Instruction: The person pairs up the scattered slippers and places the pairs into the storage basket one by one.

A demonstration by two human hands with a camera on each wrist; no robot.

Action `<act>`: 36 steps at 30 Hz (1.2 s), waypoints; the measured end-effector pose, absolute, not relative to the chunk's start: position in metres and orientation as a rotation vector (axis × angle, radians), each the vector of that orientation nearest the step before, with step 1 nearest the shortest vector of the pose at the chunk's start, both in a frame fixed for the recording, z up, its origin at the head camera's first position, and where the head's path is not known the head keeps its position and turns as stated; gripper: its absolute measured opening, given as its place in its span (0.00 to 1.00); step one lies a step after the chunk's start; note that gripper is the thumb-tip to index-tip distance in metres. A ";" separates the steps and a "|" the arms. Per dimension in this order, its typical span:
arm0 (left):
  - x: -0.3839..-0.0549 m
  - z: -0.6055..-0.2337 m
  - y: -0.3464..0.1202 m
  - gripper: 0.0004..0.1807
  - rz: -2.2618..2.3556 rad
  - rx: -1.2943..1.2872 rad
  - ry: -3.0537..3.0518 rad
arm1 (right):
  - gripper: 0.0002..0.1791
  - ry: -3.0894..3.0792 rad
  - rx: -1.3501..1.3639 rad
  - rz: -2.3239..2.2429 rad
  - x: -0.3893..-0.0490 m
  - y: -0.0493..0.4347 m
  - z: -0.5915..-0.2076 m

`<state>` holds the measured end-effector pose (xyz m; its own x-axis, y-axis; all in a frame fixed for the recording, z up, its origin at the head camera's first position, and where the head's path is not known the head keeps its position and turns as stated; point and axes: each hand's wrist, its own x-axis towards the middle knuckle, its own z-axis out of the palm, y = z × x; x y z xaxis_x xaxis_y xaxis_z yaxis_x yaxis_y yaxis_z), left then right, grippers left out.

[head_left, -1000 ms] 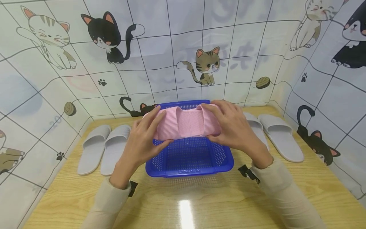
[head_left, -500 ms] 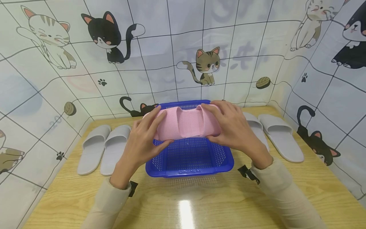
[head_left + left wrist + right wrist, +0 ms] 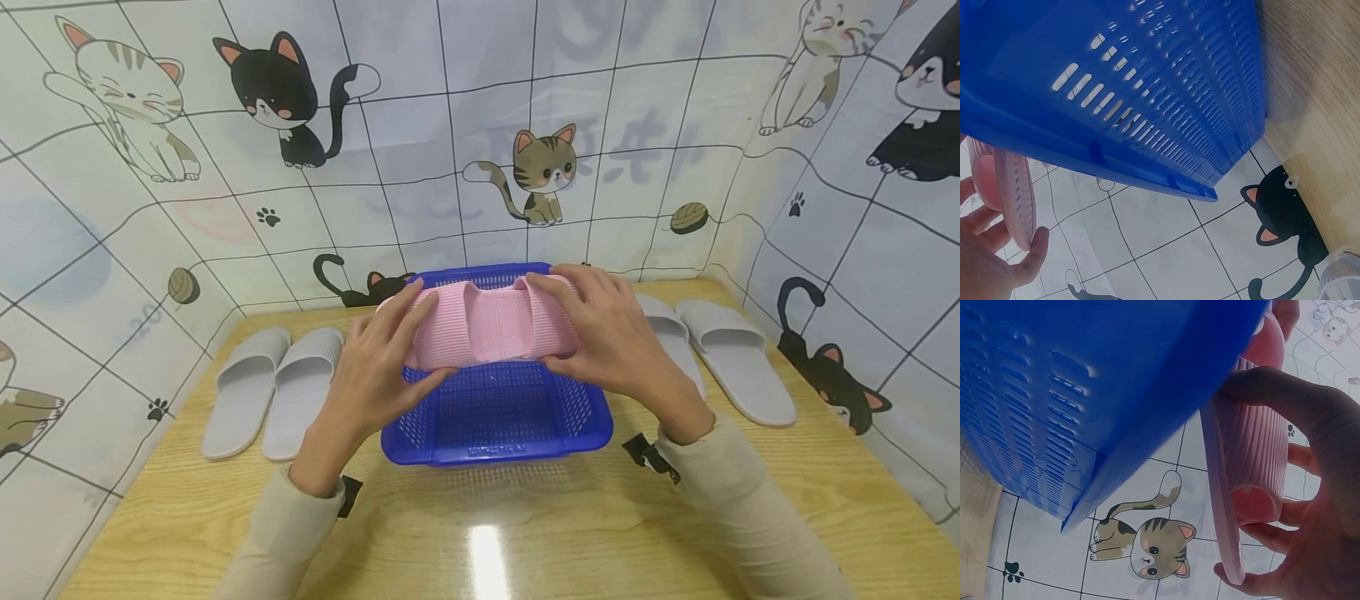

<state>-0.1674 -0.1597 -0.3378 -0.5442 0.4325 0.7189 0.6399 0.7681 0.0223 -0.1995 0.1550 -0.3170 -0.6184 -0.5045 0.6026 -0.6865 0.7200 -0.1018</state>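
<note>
A pair of pink slippers with ribbed straps is up over the far half of a blue plastic basket. One strap lies toward each end, with dotted insole between them. My left hand grips the left end, fingers over the strap and thumb along the near edge. At the right end my right hand holds on in the same way. The right wrist view shows a pink slipper between thumb and fingers, close beside the basket's rim. In the left wrist view the basket hides part of the slippers.
Two light grey slippers stand left of the basket on the wooden table. Two more grey slippers are at the right, one partly behind my right hand. A cat-print wall covering rises behind and along both sides.
</note>
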 end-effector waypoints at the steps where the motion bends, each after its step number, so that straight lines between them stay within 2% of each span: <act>1: -0.167 -0.338 -0.160 0.55 -0.367 -0.796 -2.233 | 0.56 -2.373 0.904 0.436 -0.200 0.155 -0.317; 36: -0.166 -0.338 -0.158 0.55 -0.358 -0.795 -2.249 | 0.56 -2.355 0.919 0.419 -0.198 0.155 -0.317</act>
